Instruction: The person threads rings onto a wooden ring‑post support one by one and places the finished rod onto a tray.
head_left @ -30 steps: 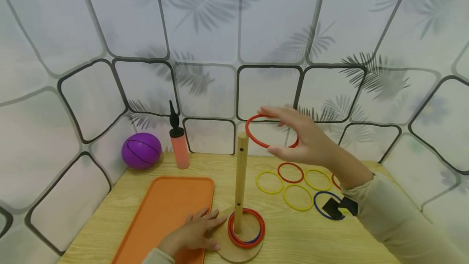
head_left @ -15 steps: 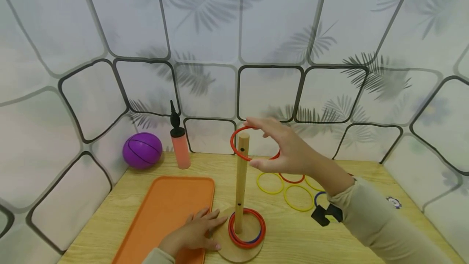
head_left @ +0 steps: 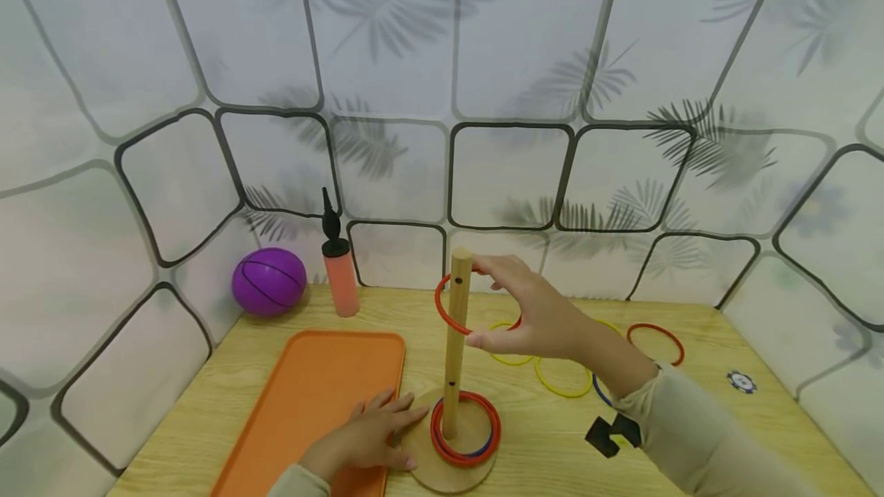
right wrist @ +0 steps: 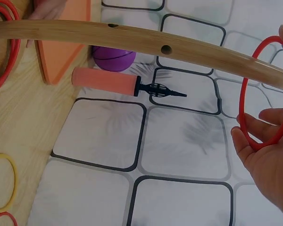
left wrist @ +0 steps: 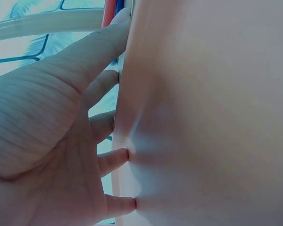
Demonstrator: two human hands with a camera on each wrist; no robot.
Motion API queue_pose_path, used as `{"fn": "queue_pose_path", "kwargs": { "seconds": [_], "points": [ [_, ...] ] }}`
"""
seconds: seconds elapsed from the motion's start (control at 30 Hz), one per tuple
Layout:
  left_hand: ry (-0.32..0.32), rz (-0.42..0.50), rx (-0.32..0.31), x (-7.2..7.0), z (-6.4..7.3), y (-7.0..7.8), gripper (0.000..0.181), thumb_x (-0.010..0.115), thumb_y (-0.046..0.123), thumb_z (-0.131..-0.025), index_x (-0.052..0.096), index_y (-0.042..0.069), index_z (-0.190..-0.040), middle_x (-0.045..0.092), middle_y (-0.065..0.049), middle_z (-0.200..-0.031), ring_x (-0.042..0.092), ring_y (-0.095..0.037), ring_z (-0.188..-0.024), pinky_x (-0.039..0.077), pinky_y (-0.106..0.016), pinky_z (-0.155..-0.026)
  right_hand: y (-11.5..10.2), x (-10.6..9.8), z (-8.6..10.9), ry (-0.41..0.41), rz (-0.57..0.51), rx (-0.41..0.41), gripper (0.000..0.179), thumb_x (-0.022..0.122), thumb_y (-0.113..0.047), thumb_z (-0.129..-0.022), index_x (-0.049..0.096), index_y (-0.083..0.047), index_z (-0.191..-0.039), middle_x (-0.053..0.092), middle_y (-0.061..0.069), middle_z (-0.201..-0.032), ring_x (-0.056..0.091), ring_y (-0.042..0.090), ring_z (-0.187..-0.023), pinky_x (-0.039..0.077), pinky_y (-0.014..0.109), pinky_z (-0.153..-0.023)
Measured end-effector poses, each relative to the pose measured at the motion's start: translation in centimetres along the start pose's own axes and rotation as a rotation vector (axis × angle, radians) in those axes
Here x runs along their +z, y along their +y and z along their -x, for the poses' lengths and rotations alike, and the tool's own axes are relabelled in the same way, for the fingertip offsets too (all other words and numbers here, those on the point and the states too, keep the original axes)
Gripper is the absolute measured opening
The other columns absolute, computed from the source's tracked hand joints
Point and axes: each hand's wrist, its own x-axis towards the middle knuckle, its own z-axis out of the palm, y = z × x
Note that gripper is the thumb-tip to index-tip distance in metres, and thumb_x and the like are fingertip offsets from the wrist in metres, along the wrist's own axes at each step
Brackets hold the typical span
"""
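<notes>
My right hand [head_left: 535, 317] pinches a red ring [right wrist: 242, 101] between thumb and fingers. The ring encircles the upper part of an upright wooden post [head_left: 454, 351], just below its top. At the post's foot, red rings [head_left: 495, 436] and a blue one lie stacked on the round wooden base [head_left: 420, 439]. My left hand [head_left: 362, 436] has its fingers spread, resting over the tray's right edge and the base's left side. In the left wrist view, that hand's fingertips [left wrist: 120, 155] touch the smooth surface of the orange tray [head_left: 328, 382].
Behind the right arm lie yellow rings [head_left: 562, 396], a red ring [head_left: 680, 343] and a partly hidden blue ring [head_left: 599, 390]. A poker chip [head_left: 742, 382] is at the right. Along the back left stand a purple ball [head_left: 269, 282] and a pink hand pump [head_left: 341, 282]. Patterned walls enclose the table.
My right hand has carried the red ring left, over the post's top, then lowered it so that the post passes through it. The left hand stays in place.
</notes>
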Motion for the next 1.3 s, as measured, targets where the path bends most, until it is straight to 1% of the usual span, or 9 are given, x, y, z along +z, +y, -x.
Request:
{"fn": "queue_pose_path", "kwargs": {
  "seconds": [0.13,0.23,0.47,0.67,0.83,0.9,1.0,1.1,1.3],
  "points": [
    [0.001,-0.005,0.002,-0.1,0.0,0.0,0.071,0.073,0.045,-0.079,0.046,0.025,-0.142,0.037,-0.016,-0.148,0.02,-0.048,-0.136,0.013,-0.072,-0.098,0.5,1.0,0.8,-0.008,-0.018,0.031,0.078,0.077,-0.024,-0.077,0.039,-0.011,-0.143,0.048,0.003,-0.137,0.041,0.02,-0.122,0.042,0.037,-0.093],
    [0.001,-0.005,0.005,-0.2,0.0,0.0,0.071,0.073,0.044,-0.078,0.046,0.025,-0.142,0.036,-0.016,-0.148,0.02,-0.048,-0.136,0.013,-0.073,-0.098,0.8,1.9,1.4,-0.02,-0.035,0.07,0.079,0.077,-0.026,-0.078,0.037,-0.013,-0.144,0.046,0.002,-0.139,0.039,0.021,-0.125,0.041,0.041,-0.096],
    [-0.001,-0.007,0.003,-0.2,-0.1,0.1,0.072,0.073,0.044,-0.079,0.046,0.024,-0.142,0.036,-0.016,-0.148,0.02,-0.048,-0.136,0.013,-0.072,-0.099,2.1,4.6,3.5,-0.024,-0.062,0.135,0.082,0.078,-0.034,-0.077,0.034,-0.02,-0.146,0.043,-0.004,-0.14,0.037,0.018,-0.129,0.041,0.045,-0.097],
    [-0.011,0.003,0.005,-0.3,0.0,0.2,0.071,0.073,0.042,-0.079,0.046,0.021,-0.142,0.036,-0.017,-0.148,0.02,-0.049,-0.136,0.014,-0.074,-0.097,3.0,6.7,5.2,-0.014,-0.079,0.154,0.084,0.078,-0.033,-0.078,0.033,-0.016,-0.147,0.045,-0.001,-0.137,0.039,0.021,-0.127,0.043,0.045,-0.095],
    [-0.022,0.017,-0.003,-0.2,0.0,0.1,0.071,0.073,0.042,-0.08,0.046,0.022,-0.143,0.035,-0.017,-0.149,0.019,-0.048,-0.136,0.013,-0.073,-0.098,3.4,8.1,6.3,-0.005,-0.067,0.142,0.084,0.078,-0.034,-0.078,0.033,-0.015,-0.147,0.047,-0.001,-0.137,0.041,0.021,-0.124,0.043,0.043,-0.094],
    [-0.023,0.019,-0.004,-0.2,0.0,0.1,0.071,0.072,0.043,-0.08,0.045,0.023,-0.143,0.035,-0.017,-0.149,0.019,-0.048,-0.137,0.013,-0.073,-0.098,3.5,8.6,6.6,-0.007,-0.073,0.135,0.085,0.078,-0.033,-0.078,0.032,-0.016,-0.147,0.046,-0.002,-0.137,0.041,0.021,-0.124,0.042,0.044,-0.094],
    [-0.019,0.019,-0.001,-0.1,-0.1,0.0,0.071,0.073,0.043,-0.079,0.046,0.024,-0.142,0.035,-0.017,-0.148,0.019,-0.048,-0.137,0.013,-0.074,-0.097,3.5,9.3,7.0,-0.022,-0.096,0.157,0.086,0.079,-0.032,-0.077,0.031,-0.02,-0.147,0.045,-0.004,-0.138,0.039,0.02,-0.127,0.04,0.049,-0.096],
    [-0.015,0.016,-0.001,-0.1,-0.1,0.0,0.071,0.072,0.044,-0.079,0.045,0.025,-0.143,0.035,-0.017,-0.149,0.019,-0.047,-0.137,0.013,-0.074,-0.097,3.7,10.1,7.6,-0.059,-0.13,0.214,0.086,0.078,-0.034,-0.077,0.03,-0.023,-0.148,0.042,-0.006,-0.14,0.037,0.02,-0.129,0.038,0.053,-0.098],
    [-0.009,0.018,0.001,0.0,0.0,0.0,0.07,0.072,0.044,-0.079,0.047,0.023,-0.142,0.036,-0.017,-0.148,0.019,-0.048,-0.137,0.013,-0.074,-0.098,4.4,11.9,8.9,-0.14,-0.248,0.367,0.081,0.075,-0.038,-0.08,0.029,-0.029,-0.146,0.038,-0.005,-0.142,0.035,0.025,-0.132,0.034,0.058,-0.099]
  ]
}}
